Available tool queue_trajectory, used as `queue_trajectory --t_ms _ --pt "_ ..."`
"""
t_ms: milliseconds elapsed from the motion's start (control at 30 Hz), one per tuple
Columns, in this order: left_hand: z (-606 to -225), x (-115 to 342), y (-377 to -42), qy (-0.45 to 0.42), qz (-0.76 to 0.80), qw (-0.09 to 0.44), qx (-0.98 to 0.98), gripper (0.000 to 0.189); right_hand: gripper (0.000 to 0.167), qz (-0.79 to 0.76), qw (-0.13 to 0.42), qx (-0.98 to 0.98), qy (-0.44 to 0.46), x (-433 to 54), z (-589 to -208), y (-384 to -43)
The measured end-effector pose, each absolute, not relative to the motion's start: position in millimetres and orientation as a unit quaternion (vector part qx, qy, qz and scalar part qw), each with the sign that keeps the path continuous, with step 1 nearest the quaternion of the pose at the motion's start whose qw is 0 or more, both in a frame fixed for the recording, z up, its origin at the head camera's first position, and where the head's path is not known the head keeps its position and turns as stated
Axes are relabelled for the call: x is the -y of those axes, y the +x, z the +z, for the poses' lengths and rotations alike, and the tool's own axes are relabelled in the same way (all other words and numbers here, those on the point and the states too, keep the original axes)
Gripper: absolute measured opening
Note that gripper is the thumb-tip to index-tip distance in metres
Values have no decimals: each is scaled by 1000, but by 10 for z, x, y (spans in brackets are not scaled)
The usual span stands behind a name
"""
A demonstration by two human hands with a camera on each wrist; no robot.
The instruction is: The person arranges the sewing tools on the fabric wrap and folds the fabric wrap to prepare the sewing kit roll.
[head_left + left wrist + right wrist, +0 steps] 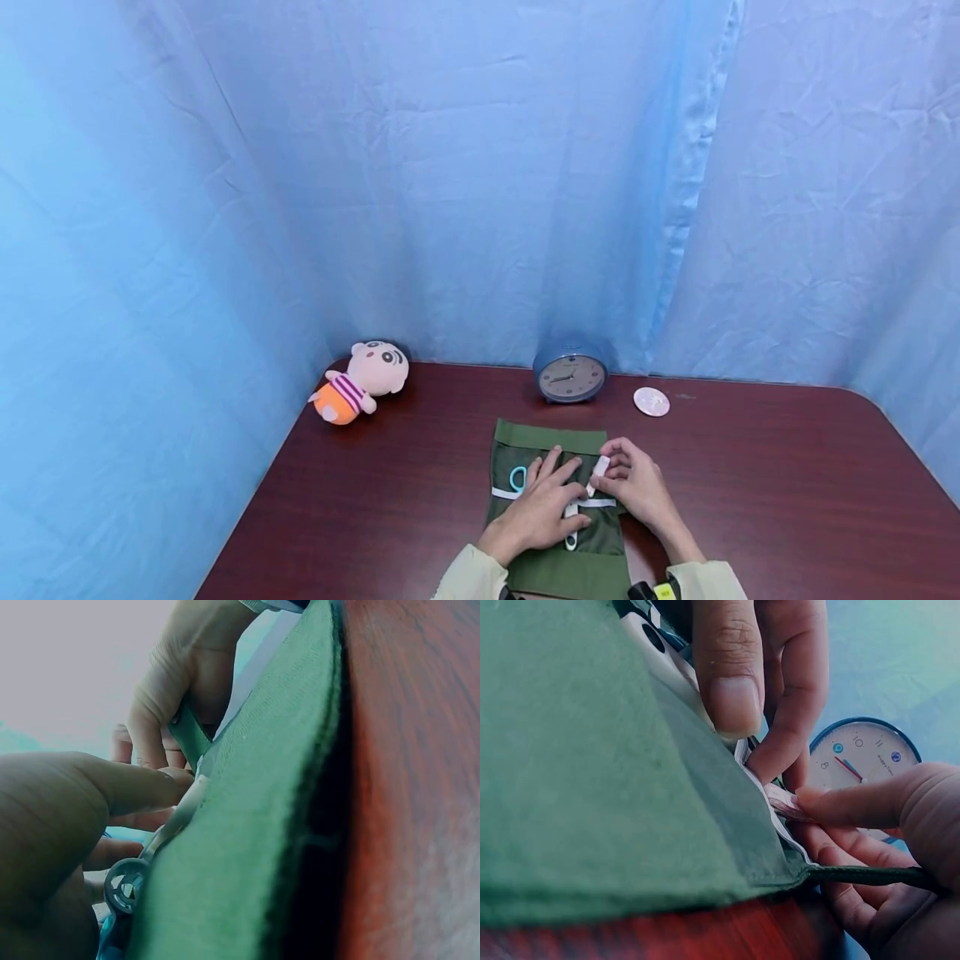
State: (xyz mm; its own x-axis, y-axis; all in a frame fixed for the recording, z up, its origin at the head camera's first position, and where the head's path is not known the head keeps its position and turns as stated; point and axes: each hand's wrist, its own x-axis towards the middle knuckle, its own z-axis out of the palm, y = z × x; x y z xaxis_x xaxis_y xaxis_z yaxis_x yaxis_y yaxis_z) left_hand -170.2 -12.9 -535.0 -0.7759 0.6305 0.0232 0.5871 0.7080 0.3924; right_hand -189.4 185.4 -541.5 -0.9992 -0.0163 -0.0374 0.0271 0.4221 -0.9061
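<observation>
A green fabric organizer point(566, 575) lies spread on the table, with a white elastic band point(597, 502) across its middle. My left hand point(542, 504) rests on it with fingers spread, its index finger at the band beside my right hand. Between thumb and fingers, my right hand point(636, 483) pinches a small pale pink-and-white stick point(601, 468). In the right wrist view the lower end of the stick point(784, 801) meets the band. A white handle point(572, 537) with a hole at its end lies under my left thumb. Left of that hand shows a light-blue handle loop point(517, 478).
Behind the organizer stands a blue round clock point(572, 377), with a white disc point(651, 402) to its right. A plush doll point(360, 383) lies at the table's back left. Blue curtains point(480, 183) hang along the rear edge of the dark red table point(787, 483).
</observation>
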Motion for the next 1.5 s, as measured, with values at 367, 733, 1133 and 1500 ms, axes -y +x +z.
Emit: queue_trajectory --t_ms 367,733,1133,1500 --pt "-5380 103 -1676 335 179 1 -925 18 40 -545 33 -837 -24 -1880 -5436 -1896" --pt "-5473 -35 -1663 303 170 -119 -930 9 41 -562 37 -825 -41 -1898 -5451 -1889" --pt "-5516 -72 -1674 305 180 -168 -920 10 39 -565 30 -823 -53 -1906 -5459 -1895" --pt "-5523 -57 -1682 309 182 -169 -918 12 38 -575 37 -812 -90 -1960 -5503 -1905"
